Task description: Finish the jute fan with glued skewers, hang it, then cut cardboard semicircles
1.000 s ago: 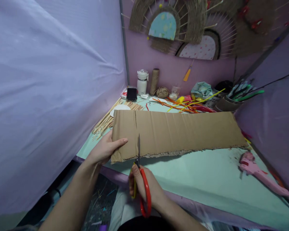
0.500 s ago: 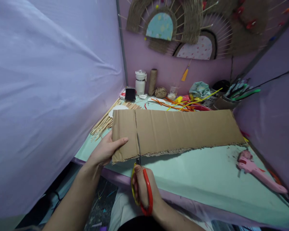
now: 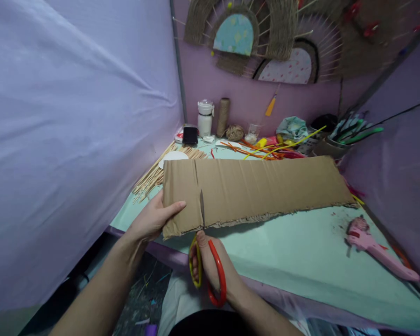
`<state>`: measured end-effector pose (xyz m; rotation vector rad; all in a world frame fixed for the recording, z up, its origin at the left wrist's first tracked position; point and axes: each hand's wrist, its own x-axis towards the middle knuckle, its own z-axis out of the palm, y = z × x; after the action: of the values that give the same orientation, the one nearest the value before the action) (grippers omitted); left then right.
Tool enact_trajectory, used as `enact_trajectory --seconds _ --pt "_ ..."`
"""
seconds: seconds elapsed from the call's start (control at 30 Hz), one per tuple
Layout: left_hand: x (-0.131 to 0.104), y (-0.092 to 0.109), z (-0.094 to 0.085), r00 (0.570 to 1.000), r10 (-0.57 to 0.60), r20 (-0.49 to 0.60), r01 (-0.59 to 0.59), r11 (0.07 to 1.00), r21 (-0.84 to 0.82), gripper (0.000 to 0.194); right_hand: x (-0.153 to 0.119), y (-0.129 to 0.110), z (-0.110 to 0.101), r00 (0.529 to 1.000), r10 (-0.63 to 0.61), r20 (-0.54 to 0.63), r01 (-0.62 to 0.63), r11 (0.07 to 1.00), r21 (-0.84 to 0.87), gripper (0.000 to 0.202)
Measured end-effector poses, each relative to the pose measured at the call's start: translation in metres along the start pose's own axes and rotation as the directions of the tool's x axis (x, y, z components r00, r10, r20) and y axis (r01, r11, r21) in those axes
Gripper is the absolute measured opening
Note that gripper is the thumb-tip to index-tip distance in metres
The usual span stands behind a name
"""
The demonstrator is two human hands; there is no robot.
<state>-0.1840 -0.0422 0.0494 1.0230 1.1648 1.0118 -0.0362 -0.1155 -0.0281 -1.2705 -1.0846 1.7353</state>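
Note:
My left hand (image 3: 161, 214) grips the left end of a long brown piece of cardboard (image 3: 266, 186), thumb on top and fingers hidden beneath. In my right hand (image 3: 212, 261) is a pair of scissors (image 3: 217, 275) with one red and one yellow handle loop. One blade lies over the cardboard's upper face, pointing away from me, and the other is hidden below. A slit or dark line runs from near the blade tip to the far edge. The near edge of the cardboard is ragged.
Thin wooden sticks (image 3: 149, 179) and a white disc (image 3: 174, 156) lie behind the cardboard at left. A pink glue gun (image 3: 378, 252) rests at right. Along the back stand a white-lidded jar (image 3: 205, 119), twine (image 3: 234, 132), a phone (image 3: 190, 136) and a tool pot (image 3: 331, 148).
The scissor handles have spread wider apart, and more of the upper blade shows over the cardboard. The cardboard's right end has shifted slightly. My left hand keeps its hold.

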Motion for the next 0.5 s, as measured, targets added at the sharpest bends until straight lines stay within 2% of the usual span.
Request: enact_trajectory --seconds 0.3,0.5 --pt "-0.004 -0.010 0.004 1.000 0.013 0.006 -0.013 1.000 0.006 0.061 0.000 -0.011 -0.008 0.999 -0.035 0.004 0.035 0.993 -0.111 0.070" --pt "-0.003 -0.011 0.006 1.000 -0.002 -0.026 0.002 0.999 -0.037 0.060 0.000 -0.006 -0.005 0.999 -0.025 -0.032 0.023 0.998 -0.052 0.067"
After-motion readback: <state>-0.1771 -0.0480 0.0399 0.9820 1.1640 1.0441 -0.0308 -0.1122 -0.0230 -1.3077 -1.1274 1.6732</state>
